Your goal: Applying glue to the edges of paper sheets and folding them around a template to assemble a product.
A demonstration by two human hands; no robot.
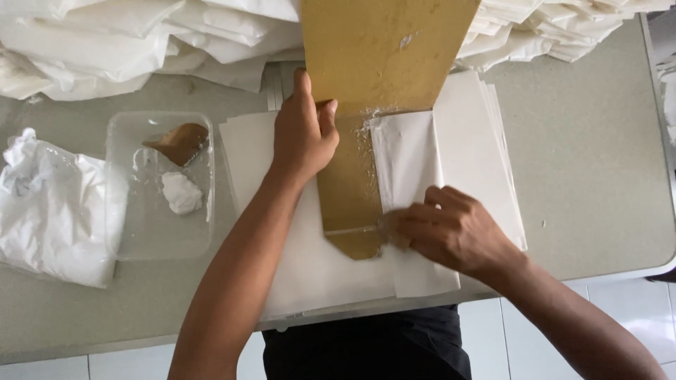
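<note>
Near edge of the grey tabletop (598,183): a stack of white paper sheets (317,267) lies square in front of you, its front edge close to the tabletop's rim.

Your right hand (451,229), a little blurred, presses flat on a folded white sheet (407,165), fingers (408,218) curled loosely, tips at the lower end of the brown board template (352,190). Whether they pinch anything, you cannot tell.

Your left hand (304,134) lies palm down on the template's left edge, fingers extended and pressing, thumb up along the wider upper part. The template lies on the stack and runs away from you, narrow near, broad far. White paste smears mark its edge by the fold.

Left, just beside the stack: a clear plastic tub (158,186) with a brown wooden spatula (179,141) and a lump of white paste (181,192). Further left, a crumpled white plastic bag (53,204).

Right of the stack: bare tabletop out to the rim.

Far edge: heaps of folded white paper (141,42) left and right of the template.
</note>
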